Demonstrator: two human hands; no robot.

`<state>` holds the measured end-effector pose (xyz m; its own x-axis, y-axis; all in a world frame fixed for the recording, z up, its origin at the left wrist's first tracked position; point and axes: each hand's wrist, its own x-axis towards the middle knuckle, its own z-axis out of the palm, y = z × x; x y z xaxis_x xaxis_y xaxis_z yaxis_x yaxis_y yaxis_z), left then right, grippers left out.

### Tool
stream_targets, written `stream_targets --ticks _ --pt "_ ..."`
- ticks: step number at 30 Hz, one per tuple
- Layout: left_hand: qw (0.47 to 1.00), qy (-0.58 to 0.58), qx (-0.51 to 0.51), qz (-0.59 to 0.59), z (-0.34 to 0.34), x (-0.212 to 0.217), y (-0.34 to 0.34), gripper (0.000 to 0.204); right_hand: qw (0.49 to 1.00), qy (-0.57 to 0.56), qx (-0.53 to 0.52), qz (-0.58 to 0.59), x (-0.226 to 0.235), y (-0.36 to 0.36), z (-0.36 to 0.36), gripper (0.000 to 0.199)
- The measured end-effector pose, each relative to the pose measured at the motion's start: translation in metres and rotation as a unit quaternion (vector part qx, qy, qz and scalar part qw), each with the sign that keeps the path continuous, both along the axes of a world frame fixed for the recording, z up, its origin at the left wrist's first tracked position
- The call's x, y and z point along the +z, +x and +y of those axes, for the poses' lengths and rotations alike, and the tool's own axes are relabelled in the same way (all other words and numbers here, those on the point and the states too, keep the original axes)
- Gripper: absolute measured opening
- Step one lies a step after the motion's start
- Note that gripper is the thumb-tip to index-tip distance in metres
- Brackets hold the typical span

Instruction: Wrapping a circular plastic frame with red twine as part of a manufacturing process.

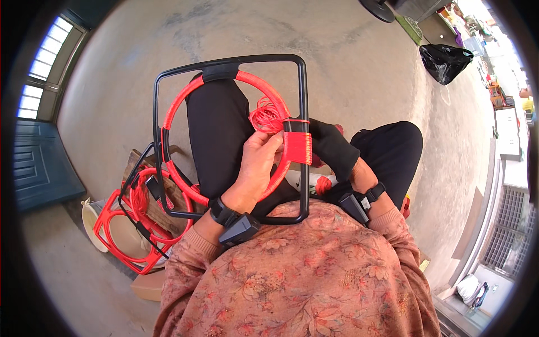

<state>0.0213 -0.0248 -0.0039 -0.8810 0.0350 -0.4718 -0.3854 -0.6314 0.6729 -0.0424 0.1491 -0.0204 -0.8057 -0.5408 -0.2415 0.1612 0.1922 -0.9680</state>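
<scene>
A black square frame stands upright on the person's lap, with a red-wrapped ring set inside it. The left hand lies on the lower right arc of that ring, fingers curled around the ring and a tangle of red cord just above them. On the frame's right bar sits a band of tightly wound red cord. The right hand wears a black glove and reaches behind that bar, just right of the band; whether it is clenched I cannot tell. Left of the frame, more red frames rest stacked on the floor.
</scene>
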Motion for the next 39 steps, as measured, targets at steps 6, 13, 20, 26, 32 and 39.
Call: stream_targets --ticks 6,13,20,26,32,39 --pt "0.999 0.041 -0.003 -0.014 -0.006 -0.001 0.001 0.02 0.989 -0.068 -0.09 0.096 0.035 -0.005 0.035 0.014" --pt "0.997 0.054 -0.01 0.047 0.0 0.007 0.0 0.028 0.979 -0.041 -0.202 -0.001 0.053 0.013 0.026 0.019" --pt "0.997 0.035 -0.002 0.064 -0.003 0.002 0.003 0.031 0.956 -0.061 -0.285 0.029 0.054 -0.029 0.117 0.018" --pt "0.996 0.058 0.013 0.064 -0.001 0.006 0.0 0.028 0.922 -0.08 -0.374 0.058 0.054 -0.035 0.166 0.018" --pt "0.998 0.041 -0.004 0.052 -0.003 0.004 0.002 0.019 0.98 -0.086 -0.178 0.0 0.037 0.017 0.08 0.022" --pt "0.998 0.01 0.023 0.055 0.004 0.007 0.0 0.015 0.995 -0.017 -0.051 -0.089 0.053 0.008 0.025 0.025"
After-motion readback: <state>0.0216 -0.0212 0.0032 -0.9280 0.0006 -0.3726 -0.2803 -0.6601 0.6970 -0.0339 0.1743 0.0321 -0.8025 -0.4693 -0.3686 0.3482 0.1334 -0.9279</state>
